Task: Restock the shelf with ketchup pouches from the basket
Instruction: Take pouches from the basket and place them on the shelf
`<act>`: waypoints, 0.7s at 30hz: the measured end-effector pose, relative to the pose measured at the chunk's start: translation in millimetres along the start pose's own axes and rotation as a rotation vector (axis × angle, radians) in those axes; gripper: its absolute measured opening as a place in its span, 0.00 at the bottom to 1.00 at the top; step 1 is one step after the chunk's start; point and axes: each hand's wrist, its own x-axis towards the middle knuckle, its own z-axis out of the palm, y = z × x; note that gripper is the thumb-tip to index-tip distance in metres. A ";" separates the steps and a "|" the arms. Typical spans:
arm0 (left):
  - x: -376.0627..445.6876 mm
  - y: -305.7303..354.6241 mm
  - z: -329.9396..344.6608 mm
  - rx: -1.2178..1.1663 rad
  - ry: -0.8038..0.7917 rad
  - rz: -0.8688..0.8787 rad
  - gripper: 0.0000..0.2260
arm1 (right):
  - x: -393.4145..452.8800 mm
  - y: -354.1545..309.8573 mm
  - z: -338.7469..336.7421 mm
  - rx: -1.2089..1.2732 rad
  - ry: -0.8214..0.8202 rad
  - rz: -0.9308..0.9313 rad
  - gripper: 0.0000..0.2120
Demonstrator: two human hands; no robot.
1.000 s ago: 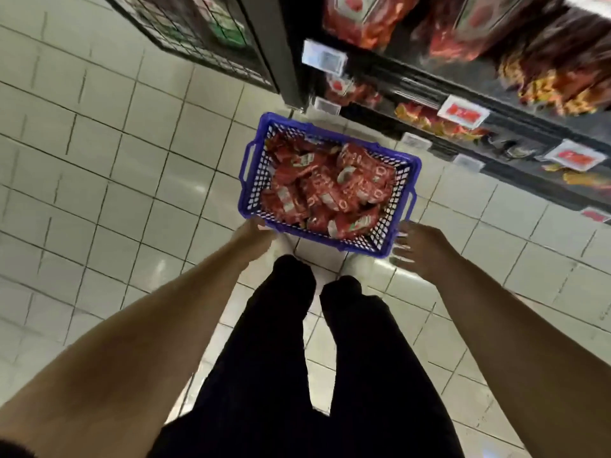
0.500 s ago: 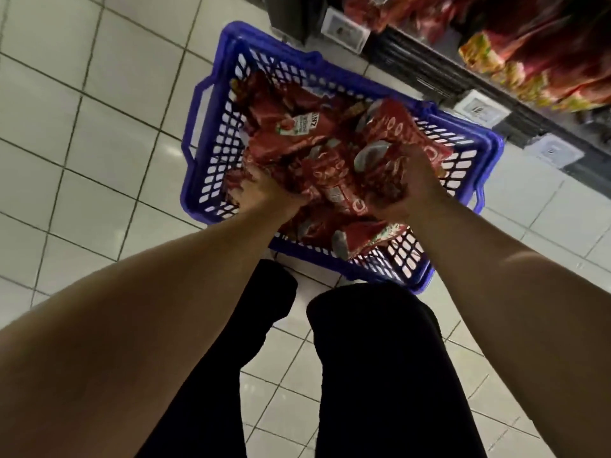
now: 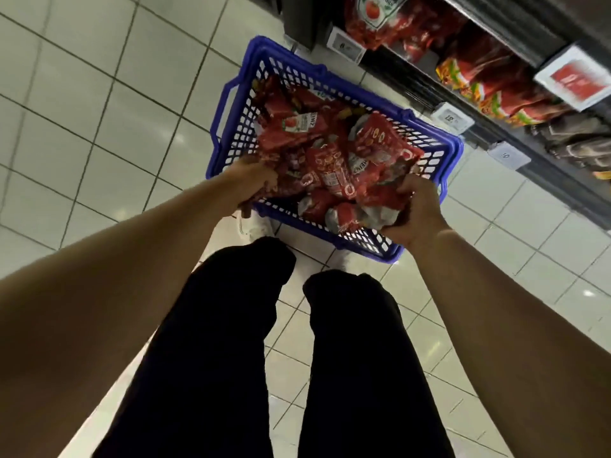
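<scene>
A person is standing on a pale tiled floor point(image 3: 99, 104), looking down past black trousers point(image 3: 231, 358) at a blue plastic basket point(image 3: 231, 104) sitting on the tiles just ahead of the feet. The basket is lying at an angle, its far corner close to the foot of a dark shelf unit point(image 3: 496, 104) that is running along the right side of the view. Red ketchup pouches point(image 3: 330, 166) are filling the basket in a loose heap, reaching up to its rim.

Both bare arms are reaching down into the near end of the basket. The left hand point(image 3: 254, 176) is sitting at the near-left rim, its fingers curling into the edge of the heap and gripping pouches there. The right hand point(image 3: 416, 209) is at the near-right rim, its fingers wrapping round a bunch of pouches — several are bulging out between thumb and palm.

On the shelf, more red packets point(image 3: 496, 81) are standing in rows behind white price tags point(image 3: 453, 118) clipped along the front edges. To the left of the basket the floor is stretching away as open tile — the only tight spot is the narrow gap between the basket's far corner and the shelf base.
</scene>
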 end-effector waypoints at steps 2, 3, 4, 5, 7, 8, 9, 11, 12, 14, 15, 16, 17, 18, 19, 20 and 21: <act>-52.5 6.4 -17.2 -0.075 -0.147 -0.052 0.13 | -48.8 7.0 0.9 -0.171 -0.051 -0.017 0.19; -80.2 10.9 -26.5 -0.114 -0.217 -0.072 0.16 | -75.3 9.3 1.7 -0.258 -0.097 -0.026 0.15; -104.1 16.7 -35.3 -0.167 -0.292 -0.083 0.20 | -98.4 9.4 3.6 -0.331 -0.164 -0.051 0.14; -133.4 23.8 -46.1 -0.214 -0.367 -0.080 0.25 | -125.1 8.4 6.7 -0.395 -0.247 -0.104 0.14; -192.8 41.9 -63.2 -0.273 -0.546 -0.061 0.33 | -178.2 3.1 15.4 -0.566 -0.361 -0.252 0.20; -221.2 53.7 -71.5 -0.279 -0.636 -0.049 0.36 | -204.9 -1.3 21.3 -0.662 -0.366 -0.338 0.27; -244.7 66.7 -77.9 -0.274 -0.716 -0.039 0.38 | -226.9 -7.1 26.2 -0.727 -0.366 -0.401 0.32; -292.9 92.4 -89.0 -0.218 -0.796 -0.007 0.37 | -274.7 -21.1 29.4 -0.737 -0.386 -0.455 0.34; -315.6 104.9 -91.4 -0.191 -0.806 0.013 0.35 | -294.3 -28.5 27.1 -0.700 -0.403 -0.446 0.34; -357.7 130.1 -91.4 -0.162 -0.761 0.094 0.25 | -328.3 -42.0 24.3 -0.610 -0.460 -0.405 0.32; -378.6 141.4 -89.1 -0.182 -0.713 0.174 0.24 | -345.6 -47.1 22.7 -0.567 -0.508 -0.404 0.31; -396.9 149.2 -85.9 -0.223 -0.681 0.242 0.27 | -361.1 -49.9 21.6 -0.517 -0.547 -0.408 0.29; -413.2 156.1 -83.6 -0.258 -0.703 0.282 0.32 | -374.3 -52.6 21.3 -0.467 -0.563 -0.421 0.28; -428.7 162.7 -82.4 -0.284 -0.754 0.304 0.37 | -386.9 -54.9 22.6 -0.421 -0.556 -0.444 0.29; -442.7 167.0 -79.6 -0.312 -0.800 0.337 0.39 | -397.7 -55.8 24.1 -0.378 -0.556 -0.455 0.31; -458.1 172.7 -74.2 -0.323 -0.828 0.397 0.35 | -410.2 -58.4 26.0 -0.337 -0.566 -0.471 0.34; -472.3 176.6 -67.6 -0.311 -0.810 0.473 0.28 | -422.7 -60.5 28.0 -0.302 -0.574 -0.491 0.34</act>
